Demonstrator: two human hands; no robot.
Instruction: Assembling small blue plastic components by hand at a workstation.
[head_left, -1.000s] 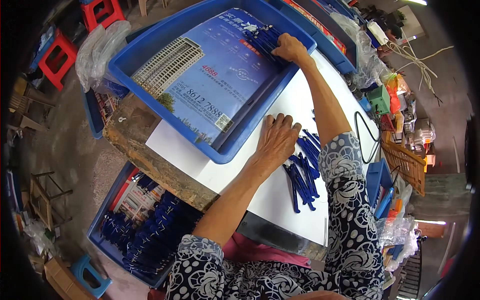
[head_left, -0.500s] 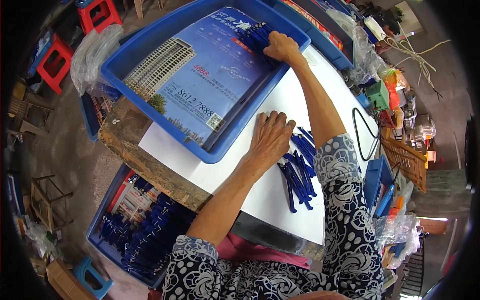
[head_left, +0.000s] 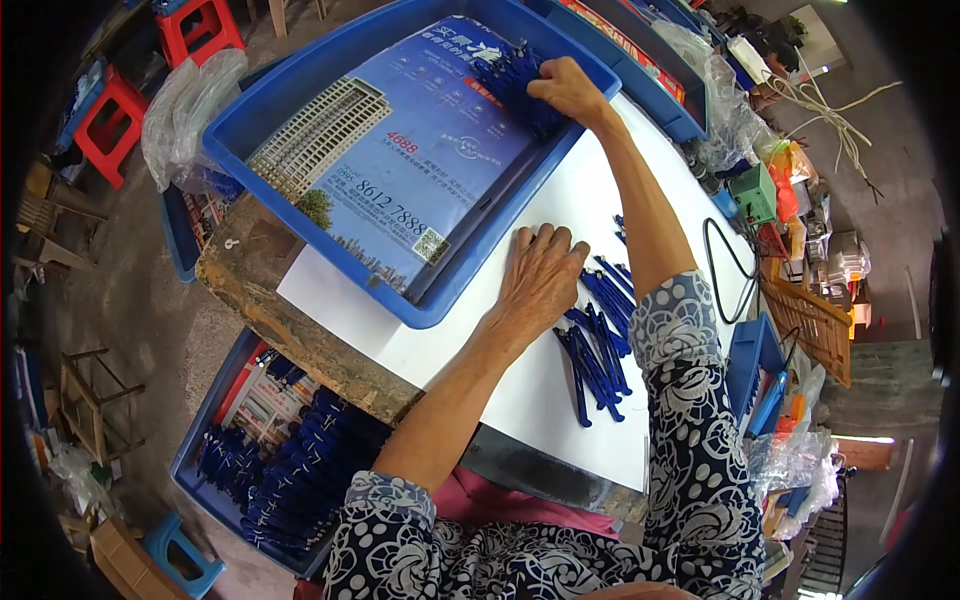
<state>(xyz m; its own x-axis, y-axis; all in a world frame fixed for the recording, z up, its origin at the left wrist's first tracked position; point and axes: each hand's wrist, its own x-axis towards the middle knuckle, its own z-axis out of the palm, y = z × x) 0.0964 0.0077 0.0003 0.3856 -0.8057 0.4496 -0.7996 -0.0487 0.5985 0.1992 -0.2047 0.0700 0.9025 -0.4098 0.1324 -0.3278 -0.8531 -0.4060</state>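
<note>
Since a moment ago, my R forearm's shifted a bit to the right, R hand (head_left: 570,88) w/ it, baring a few blue pcs (head_left: 620,229) beside it. That hand's curled at the edge of the dark blue bundle (head_left: 510,78) in the R end of the big blue tray (head_left: 424,316); fingertips are hidden, so can't tell if they're pinching any. Tray's top edge is cut off; its floor has a printed sheet (head_left: 360,215) w/ a bldg pic, partly under the bundle. L hand (head_left: 540,268) lies palm down on white paper (head_left: 530,425), fingers slightly apart; can't see under the palm. Just right of it, slim blue sticks (head_left: 598,370) lie loose on the bench (head_left: 300,330), some tucked behind my R sleeve (head_left: 680,370). Lower L, another tray (head_left: 207,494) holds lots more dark blue pcs (head_left: 300,470), partly hidden by bench & L arm; too dark to separate.
</note>
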